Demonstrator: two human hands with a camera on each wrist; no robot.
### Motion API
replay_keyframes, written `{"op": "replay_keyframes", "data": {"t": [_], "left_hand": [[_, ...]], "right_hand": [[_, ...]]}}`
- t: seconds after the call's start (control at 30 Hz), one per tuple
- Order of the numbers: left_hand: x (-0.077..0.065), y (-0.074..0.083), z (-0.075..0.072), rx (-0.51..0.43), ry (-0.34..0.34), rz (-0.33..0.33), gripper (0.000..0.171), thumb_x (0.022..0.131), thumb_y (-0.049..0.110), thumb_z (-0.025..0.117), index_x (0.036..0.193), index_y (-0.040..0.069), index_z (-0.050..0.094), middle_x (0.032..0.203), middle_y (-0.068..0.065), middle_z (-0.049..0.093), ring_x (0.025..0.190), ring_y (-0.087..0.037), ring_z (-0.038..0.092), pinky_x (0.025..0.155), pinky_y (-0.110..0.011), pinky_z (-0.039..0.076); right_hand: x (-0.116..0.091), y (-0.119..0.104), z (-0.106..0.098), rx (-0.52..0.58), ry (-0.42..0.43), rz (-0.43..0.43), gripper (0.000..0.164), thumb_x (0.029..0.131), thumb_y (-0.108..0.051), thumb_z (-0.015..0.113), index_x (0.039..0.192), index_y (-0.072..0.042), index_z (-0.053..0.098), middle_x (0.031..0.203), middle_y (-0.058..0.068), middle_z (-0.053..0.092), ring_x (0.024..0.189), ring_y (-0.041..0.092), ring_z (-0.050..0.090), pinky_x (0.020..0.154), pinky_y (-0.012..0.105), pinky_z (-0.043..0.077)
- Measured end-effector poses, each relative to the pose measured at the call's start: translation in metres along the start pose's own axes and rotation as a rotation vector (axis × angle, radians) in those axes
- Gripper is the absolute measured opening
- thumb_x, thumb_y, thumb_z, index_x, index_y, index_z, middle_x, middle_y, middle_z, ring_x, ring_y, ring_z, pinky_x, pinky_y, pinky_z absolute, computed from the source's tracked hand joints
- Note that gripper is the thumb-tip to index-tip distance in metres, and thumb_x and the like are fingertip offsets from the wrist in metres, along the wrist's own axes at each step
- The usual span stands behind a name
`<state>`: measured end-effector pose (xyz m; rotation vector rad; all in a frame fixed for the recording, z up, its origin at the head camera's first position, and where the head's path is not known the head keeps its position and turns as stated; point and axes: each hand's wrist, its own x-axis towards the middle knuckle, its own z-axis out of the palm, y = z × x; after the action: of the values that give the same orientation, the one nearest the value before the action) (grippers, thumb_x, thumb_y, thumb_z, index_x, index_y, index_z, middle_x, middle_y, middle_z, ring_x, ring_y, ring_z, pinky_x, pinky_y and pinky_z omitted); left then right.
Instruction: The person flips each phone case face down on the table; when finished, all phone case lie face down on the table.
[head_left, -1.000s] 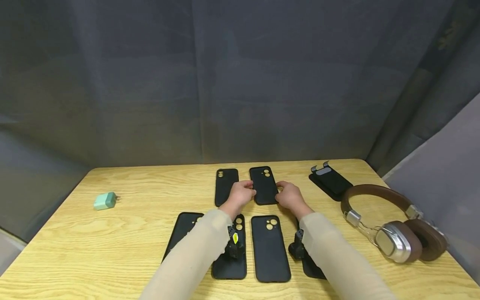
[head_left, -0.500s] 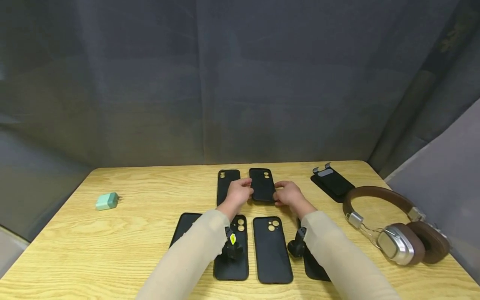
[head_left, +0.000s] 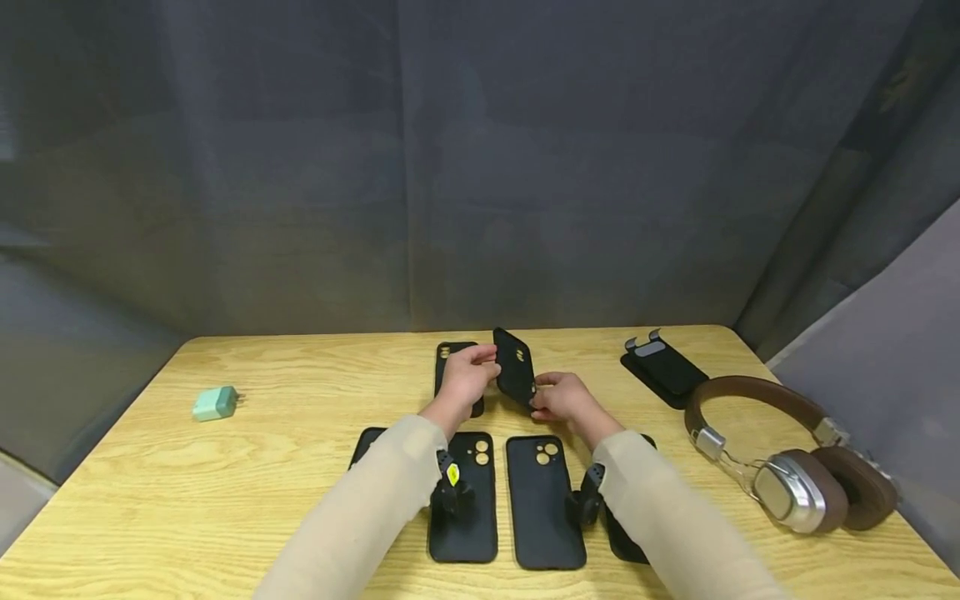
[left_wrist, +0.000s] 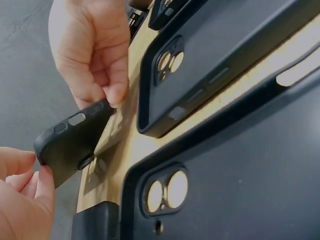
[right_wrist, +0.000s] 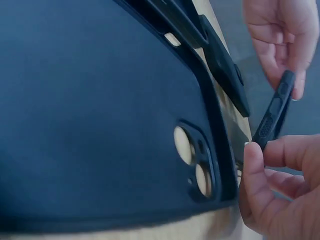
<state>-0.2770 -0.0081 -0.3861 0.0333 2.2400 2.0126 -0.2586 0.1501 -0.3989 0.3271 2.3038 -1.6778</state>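
A black phone case [head_left: 513,371] stands tilted up off the table between my hands, its camera holes showing. My left hand [head_left: 465,379] pinches its left side with thumb and fingers. On the lower right corner, my right hand [head_left: 564,398] pinches the edge. The left wrist view shows the case's end edge [left_wrist: 77,119] with a port slot and speaker holes. Another black phone case [head_left: 444,352] lies behind my left hand, partly hidden. Nearer me lie several more black phone cases, among them one in the middle [head_left: 542,500] and one [head_left: 468,533] under my left wrist.
Brown and silver headphones [head_left: 798,492] lie at the right. Behind them is a flat black piece [head_left: 667,371] with a grey panel and two grey hooks. A mint plug charger [head_left: 215,403] sits far left. A dark curtain [head_left: 480,167] hangs behind the table.
The phone case between my hands lay flat and is now raised and tilted, its right side turned down. My left hand has moved up slightly with it; my right hand has shifted slightly left.
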Motion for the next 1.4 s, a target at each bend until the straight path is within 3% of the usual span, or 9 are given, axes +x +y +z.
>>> {"op": "replay_keyframes", "data": {"t": [0.2, 0.43, 0.7, 0.8, 0.97, 1.07, 1.13, 1.27, 1.4], "left_hand": [[0.000, 0.005, 0.002, 0.000, -0.015, 0.023, 0.037, 0.088, 0.001, 0.059, 0.124, 0.000, 0.056, 0.120, -0.018, 0.057, 0.109, -0.027, 0.055, 0.090, -0.037, 0.047], [0.003, 0.006, 0.006, -0.034, -0.026, 0.006, 0.037, 0.087, 0.001, 0.060, 0.124, 0.001, 0.057, 0.112, -0.018, 0.059, 0.096, -0.022, 0.059, 0.091, -0.041, 0.047], [0.005, 0.002, 0.009, -0.103, -0.090, -0.024, 0.037, 0.090, 0.002, 0.057, 0.126, 0.002, 0.055, 0.105, -0.015, 0.058, 0.092, -0.022, 0.060, 0.090, -0.041, 0.048], [0.006, 0.001, 0.010, -0.097, -0.105, -0.033, 0.037, 0.090, 0.004, 0.058, 0.127, 0.004, 0.055, 0.105, -0.015, 0.058, 0.089, -0.021, 0.060, 0.089, -0.041, 0.049], [0.007, 0.001, 0.011, -0.083, -0.118, -0.027, 0.037, 0.090, 0.005, 0.058, 0.127, 0.005, 0.055, 0.104, -0.014, 0.057, 0.090, -0.021, 0.059, 0.090, -0.042, 0.048], [0.002, 0.007, 0.010, -0.078, -0.130, -0.039, 0.038, 0.090, 0.004, 0.057, 0.128, 0.004, 0.054, 0.104, -0.014, 0.057, 0.092, -0.023, 0.059, 0.092, -0.043, 0.047], [0.001, 0.006, 0.011, -0.077, -0.130, -0.039, 0.038, 0.090, 0.004, 0.057, 0.128, 0.004, 0.053, 0.103, -0.014, 0.057, 0.092, -0.022, 0.059, 0.091, -0.043, 0.047], [0.003, 0.003, 0.011, -0.074, -0.117, -0.026, 0.037, 0.090, 0.005, 0.057, 0.128, 0.005, 0.054, 0.101, -0.012, 0.058, 0.089, -0.020, 0.059, 0.090, -0.042, 0.048], [0.004, -0.001, 0.010, -0.082, -0.105, -0.027, 0.037, 0.090, 0.007, 0.057, 0.127, 0.006, 0.054, 0.099, -0.011, 0.058, 0.086, -0.018, 0.059, 0.089, -0.042, 0.049]], "right_hand": [[0.002, 0.004, 0.006, 0.016, 0.004, -0.005, 0.050, 0.087, 0.009, 0.050, 0.135, 0.008, 0.039, 0.116, 0.028, 0.048, 0.069, 0.014, 0.057, 0.061, 0.022, 0.053], [0.001, 0.003, 0.012, -0.002, 0.032, -0.014, 0.051, 0.081, 0.013, 0.049, 0.131, 0.004, 0.047, 0.125, 0.025, 0.048, 0.057, 0.012, 0.054, 0.055, 0.023, 0.052], [0.008, 0.007, 0.016, -0.084, 0.078, -0.051, 0.045, 0.070, 0.017, 0.054, 0.114, 0.006, 0.060, 0.112, 0.024, 0.053, 0.055, 0.017, 0.055, 0.052, 0.027, 0.051], [0.005, 0.003, 0.017, -0.106, 0.087, -0.042, 0.045, 0.071, 0.017, 0.053, 0.115, 0.006, 0.059, 0.109, 0.023, 0.055, 0.057, 0.016, 0.054, 0.053, 0.026, 0.049], [-0.003, -0.003, 0.013, -0.050, 0.056, -0.011, 0.038, 0.082, 0.009, 0.051, 0.120, 0.008, 0.055, 0.102, 0.019, 0.054, 0.062, 0.015, 0.055, 0.057, 0.025, 0.051], [-0.005, -0.005, 0.007, 0.043, 0.048, 0.003, 0.036, 0.089, 0.001, 0.050, 0.124, 0.009, 0.051, 0.096, 0.015, 0.056, 0.070, 0.015, 0.058, 0.064, 0.026, 0.054], [-0.006, -0.006, 0.003, 0.131, 0.038, -0.011, 0.039, 0.091, -0.004, 0.048, 0.128, 0.011, 0.047, 0.102, 0.018, 0.057, 0.078, 0.016, 0.060, 0.072, 0.027, 0.054], [-0.007, -0.006, -0.005, 0.262, -0.009, -0.041, 0.043, 0.092, -0.008, 0.047, 0.133, 0.007, 0.043, 0.114, 0.021, 0.055, 0.092, 0.022, 0.060, 0.083, 0.032, 0.052], [-0.009, -0.003, -0.008, 0.257, -0.080, -0.074, 0.047, 0.089, -0.008, 0.048, 0.135, 0.002, 0.043, 0.109, 0.014, 0.057, 0.099, 0.025, 0.058, 0.091, 0.039, 0.047]]}}
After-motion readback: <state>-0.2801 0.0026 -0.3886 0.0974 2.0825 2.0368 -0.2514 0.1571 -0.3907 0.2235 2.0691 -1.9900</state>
